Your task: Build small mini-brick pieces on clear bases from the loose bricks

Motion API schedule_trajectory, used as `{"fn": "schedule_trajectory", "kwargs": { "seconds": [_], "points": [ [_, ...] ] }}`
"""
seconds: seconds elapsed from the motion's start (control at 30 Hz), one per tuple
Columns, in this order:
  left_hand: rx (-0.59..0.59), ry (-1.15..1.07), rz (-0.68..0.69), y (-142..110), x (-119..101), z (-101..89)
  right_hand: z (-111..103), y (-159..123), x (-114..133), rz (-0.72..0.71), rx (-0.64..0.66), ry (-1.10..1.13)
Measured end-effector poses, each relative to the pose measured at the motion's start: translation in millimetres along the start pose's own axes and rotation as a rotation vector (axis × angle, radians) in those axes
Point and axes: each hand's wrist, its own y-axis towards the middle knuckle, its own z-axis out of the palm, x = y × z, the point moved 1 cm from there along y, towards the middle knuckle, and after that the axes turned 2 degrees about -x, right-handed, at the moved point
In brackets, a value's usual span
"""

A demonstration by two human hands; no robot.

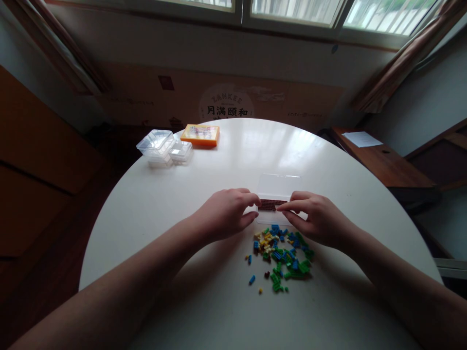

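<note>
In front of me an open clear plastic case point(279, 183) lies on the table, with a dark brown studded strip point(268, 204) across its middle. My left hand point(233, 212) is curled at the strip's left end; thumb and forefinger are apart, the forefinger touching the case's edge or the strip. Thumb and forefinger of my right hand point(314, 217) are pinched on a small tan brick point(278, 207) over the strip's right part. Just nearer to me spreads a loose pile of tiny green, blue and yellow building bricks point(288, 255).
The round white table point(146, 233) holds clear plastic boxes point(156, 143) and an orange box point(200, 135) at its far left. A few stray bricks point(252, 280) lie left of the pile. Beyond the right edge stands a wooden desk point(386, 165) with a paper sheet point(362, 139).
</note>
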Motion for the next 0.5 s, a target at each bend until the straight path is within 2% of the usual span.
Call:
{"fn": "schedule_trajectory", "kwargs": {
  "seconds": [0.23,0.5],
  "points": [
    [-0.001,0.007,0.006,0.1,0.0,0.1,2.2,0.8,-2.6,0.017,0.055,-0.018],
    [0.003,-0.001,0.007,-0.4,-0.8,-0.6,0.9,0.4,-3.7,0.019,0.034,-0.054]
  ]
}}
